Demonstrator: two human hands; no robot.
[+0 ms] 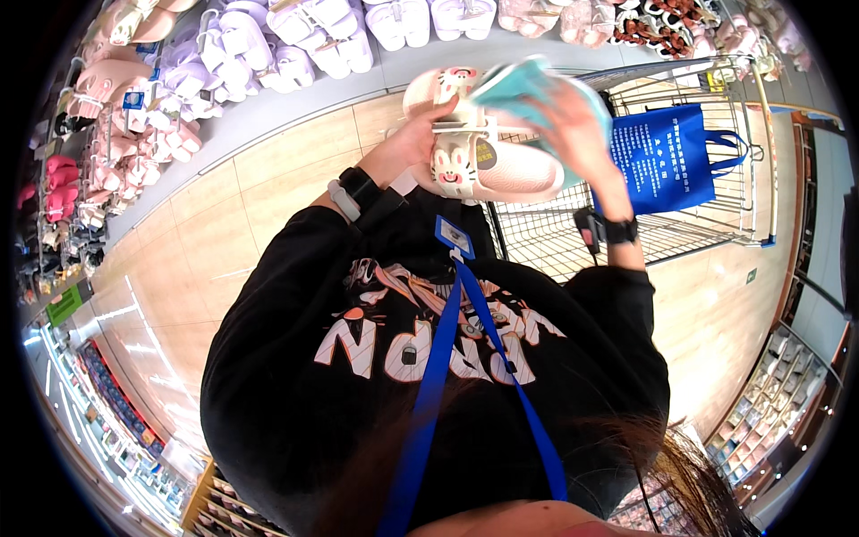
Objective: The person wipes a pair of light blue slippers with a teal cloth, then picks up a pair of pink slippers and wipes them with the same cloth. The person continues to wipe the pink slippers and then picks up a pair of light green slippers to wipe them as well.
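Note:
My left hand (417, 139) grips a pair of pale pink slippers (517, 171) by the white hanger clip between them; the straps carry a cartoon rabbit-like face. A teal cloth (520, 87), blurred by motion, hangs folded from my right hand (570, 127), whose fingers press on it. The cloth lies over the far right part of the slippers and hides some of them. Both hands are in front of my chest, close to the near left end of a shopping cart.
A wire shopping cart (550, 231) stands at the right with a blue tote bag (661, 158) in it. Racks of lilac slippers (397, 20) and pink slippers (111, 80) line the far side and left. A blue lanyard (436, 349) hangs down my front.

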